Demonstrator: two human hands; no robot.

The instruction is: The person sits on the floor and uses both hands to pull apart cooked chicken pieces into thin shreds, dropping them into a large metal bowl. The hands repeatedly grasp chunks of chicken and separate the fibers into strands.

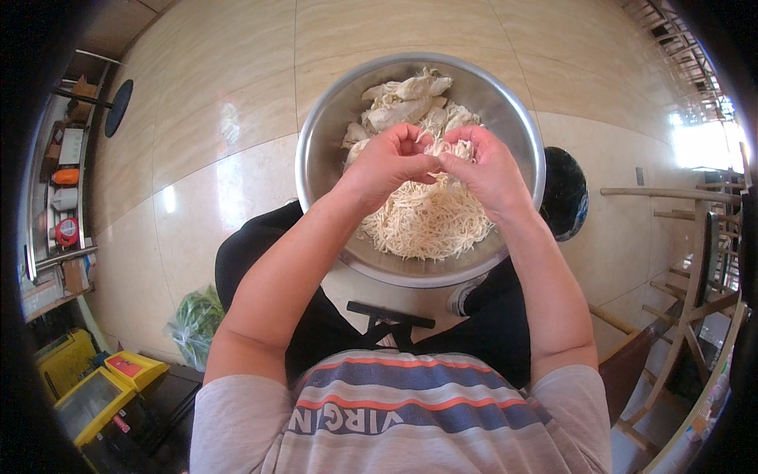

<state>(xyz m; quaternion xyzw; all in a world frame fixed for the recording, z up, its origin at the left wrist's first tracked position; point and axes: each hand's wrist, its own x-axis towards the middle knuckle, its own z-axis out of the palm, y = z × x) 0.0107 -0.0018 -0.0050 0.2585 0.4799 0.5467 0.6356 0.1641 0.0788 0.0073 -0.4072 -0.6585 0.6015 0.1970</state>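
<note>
A wide stainless-steel basin (323, 234) sits in front of me between my knees. Pale chunks of cooked meat, like chicken breast (402, 109), are piled along its far side. A heap of thin pale shreds (429, 228) fills the near side. Over the middle of the basin, my left hand (400, 157) and my right hand (482, 166) meet at the fingertips. Between them they pinch a partly torn piece of meat (453, 149), with loose strands around it. My fingers and thumbs partly cover this piece.
Right of the basin stands a dark round object (564, 192), perhaps a stool top. Wooden chairs (693, 284) crowd the right side. On the floor at left lies a clear plastic bag of green vegetables (198, 323). A metal shelf (71, 178) and a yellow-framed machine (95, 403) stand further left.
</note>
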